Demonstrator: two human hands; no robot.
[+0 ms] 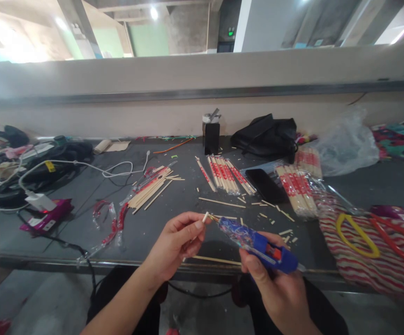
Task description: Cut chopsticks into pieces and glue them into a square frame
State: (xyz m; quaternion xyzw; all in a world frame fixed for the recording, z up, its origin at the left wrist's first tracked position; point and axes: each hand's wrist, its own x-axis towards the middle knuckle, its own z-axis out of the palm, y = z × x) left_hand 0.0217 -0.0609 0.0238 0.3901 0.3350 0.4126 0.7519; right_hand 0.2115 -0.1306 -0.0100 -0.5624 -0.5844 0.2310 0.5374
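Note:
Over the front of the dark table, my left hand [177, 242] pinches a short pale stick piece [205, 217] between thumb and fingertips. My right hand [274, 284] is wrapped round a blue hot glue gun [257, 244], whose metal nozzle points left at the stick piece. The nozzle tip is at or very near the piece; whether they touch is hard to tell. A long thin stick [217, 260] lies on the table below both hands. Cut stick bits [285, 232] are scattered to the right, and another long stick [221, 202] lies behind the glue gun.
Loose chopsticks [149, 188] lie left of centre beside torn red wrappers [113, 228]. Wrapped chopsticks [226, 174], a black phone [264, 184] and a black bag [268, 135] are behind. A white cable [83, 164] crosses the left; a striped bag [362, 260] hangs over the right edge.

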